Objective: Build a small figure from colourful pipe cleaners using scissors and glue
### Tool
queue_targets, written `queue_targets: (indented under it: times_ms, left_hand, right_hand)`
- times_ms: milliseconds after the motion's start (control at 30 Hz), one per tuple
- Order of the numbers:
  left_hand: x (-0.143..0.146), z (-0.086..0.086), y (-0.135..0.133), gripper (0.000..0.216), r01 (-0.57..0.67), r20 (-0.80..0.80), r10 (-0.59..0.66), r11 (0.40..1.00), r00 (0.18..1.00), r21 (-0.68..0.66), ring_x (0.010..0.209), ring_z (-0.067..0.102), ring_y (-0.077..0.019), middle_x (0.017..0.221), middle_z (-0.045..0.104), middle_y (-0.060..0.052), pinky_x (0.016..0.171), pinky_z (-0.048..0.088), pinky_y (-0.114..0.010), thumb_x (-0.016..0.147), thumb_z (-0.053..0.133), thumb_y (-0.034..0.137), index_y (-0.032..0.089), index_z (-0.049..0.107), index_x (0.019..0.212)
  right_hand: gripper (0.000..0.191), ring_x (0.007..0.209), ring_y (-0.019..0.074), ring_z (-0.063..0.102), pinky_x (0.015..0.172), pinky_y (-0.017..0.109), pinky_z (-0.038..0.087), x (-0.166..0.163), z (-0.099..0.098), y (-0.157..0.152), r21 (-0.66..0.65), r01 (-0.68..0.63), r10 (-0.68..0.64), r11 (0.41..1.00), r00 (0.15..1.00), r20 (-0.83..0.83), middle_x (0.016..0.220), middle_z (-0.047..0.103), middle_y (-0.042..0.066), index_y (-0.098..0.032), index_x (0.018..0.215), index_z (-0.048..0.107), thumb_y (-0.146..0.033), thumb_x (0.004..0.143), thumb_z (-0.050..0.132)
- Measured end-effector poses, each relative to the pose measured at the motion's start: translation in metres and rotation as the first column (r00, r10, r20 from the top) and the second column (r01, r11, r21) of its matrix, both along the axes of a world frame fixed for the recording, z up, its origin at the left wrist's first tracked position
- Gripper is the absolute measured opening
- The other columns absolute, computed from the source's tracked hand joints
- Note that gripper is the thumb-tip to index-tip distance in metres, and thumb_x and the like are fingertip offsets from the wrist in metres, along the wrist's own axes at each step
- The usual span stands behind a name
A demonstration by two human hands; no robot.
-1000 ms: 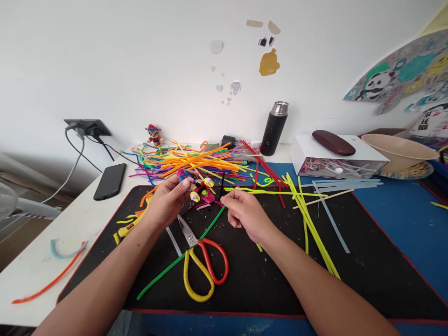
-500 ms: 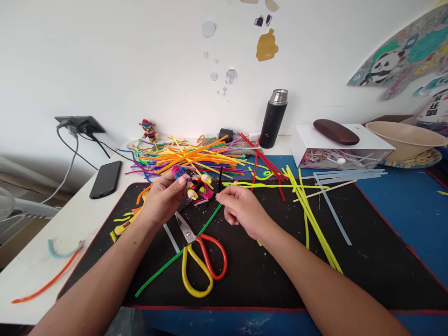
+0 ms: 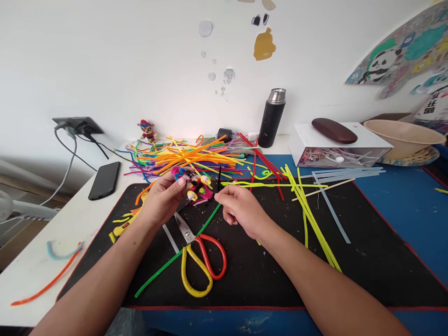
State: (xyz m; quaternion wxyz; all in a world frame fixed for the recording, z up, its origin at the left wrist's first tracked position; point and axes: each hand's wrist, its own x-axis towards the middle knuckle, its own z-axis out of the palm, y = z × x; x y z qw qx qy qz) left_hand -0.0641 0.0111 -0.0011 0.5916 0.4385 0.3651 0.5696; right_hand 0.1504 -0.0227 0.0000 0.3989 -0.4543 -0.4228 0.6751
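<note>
The fuzzy pink figure point(image 3: 203, 191) is sitting above the black mat point(image 3: 266, 284), the left hand point(image 3: 164, 198) gripping one end, apparently to leave the rest exposed; the right hand point(image 3: 243, 209) is pinching, seemingly on a black stem point(image 3: 219, 176); scissors point(image 3: 189, 238) are lying below, probably for easy reach; compared with a second ago, the view is dipping lower, both hands keeping nearly the same pose.

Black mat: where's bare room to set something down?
The black mat is widest open at right, between the lime stems, the translucent stick and the mat's right edge, small specks aside. A smaller patch lies between the scissors and right forearm. Crowded: around the figure in the left hand, and the colourful pile behind it.
</note>
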Motion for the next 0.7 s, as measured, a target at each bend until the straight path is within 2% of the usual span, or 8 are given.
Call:
queue_targets:
  times_ms: [167,400,567,700]
  left_hand:
    - [-0.0014,-0.001,0.0001,0.033,-0.006,0.013,0.006,1.0,1.0,-0.015,0.074,0.07,-0.0145,0.086,0.078,-0.005,0.071,0.059,-0.022,0.069,0.098,0.035,0.019,0.083,0.094]
    - [-0.0021,-0.0025,0.0003,0.032,-0.014,0.008,0.014,1.0,1.0,-0.01,0.069,0.068,-0.0134,0.083,0.076,-0.004,0.063,0.056,-0.02,0.067,0.099,0.035,0.019,0.083,0.089]
    - [-0.0031,-0.0029,0.0001,0.037,-0.012,0.001,0.012,1.0,1.0,-0.003,0.07,0.069,-0.013,0.084,0.077,-0.004,0.064,0.057,-0.02,0.067,0.099,0.035,0.019,0.084,0.097]
    - [-0.0031,-0.0009,-0.0007,0.039,0.028,0.0,-0.028,1.0,1.0,0.0,0.078,0.072,-0.017,0.087,0.078,-0.006,0.069,0.059,-0.024,0.071,0.097,0.035,0.019,0.084,0.104]
  right_hand:
    - [0.021,0.035,0.0087,0.042,0.04,0.022,0.024,0.0003,-0.0008,-0.0005,-0.006,-0.01,0.01,1.0,1.0,0.0,0.043,0.038,-0.011,-0.022,0.074,0.057,-0.034,0.084,0.071]
    - [0.022,0.035,0.0088,0.041,0.04,0.022,0.024,-0.0001,0.0,-0.0011,-0.008,-0.005,0.005,1.0,1.0,-0.014,0.042,0.038,-0.011,-0.022,0.075,0.057,-0.035,0.083,0.073]
    - [0.021,0.036,0.0087,0.041,0.04,0.022,0.024,-0.0004,0.0011,-0.0011,-0.014,-0.005,0.005,1.0,1.0,-0.023,0.043,0.037,-0.011,-0.022,0.075,0.057,-0.034,0.083,0.072]
    - [0.02,0.036,0.0085,0.041,0.04,0.022,0.024,-0.0006,0.004,-0.0017,-0.02,-0.005,0.005,1.0,1.0,-0.025,0.043,0.038,-0.011,-0.021,0.074,0.058,-0.032,0.083,0.072]
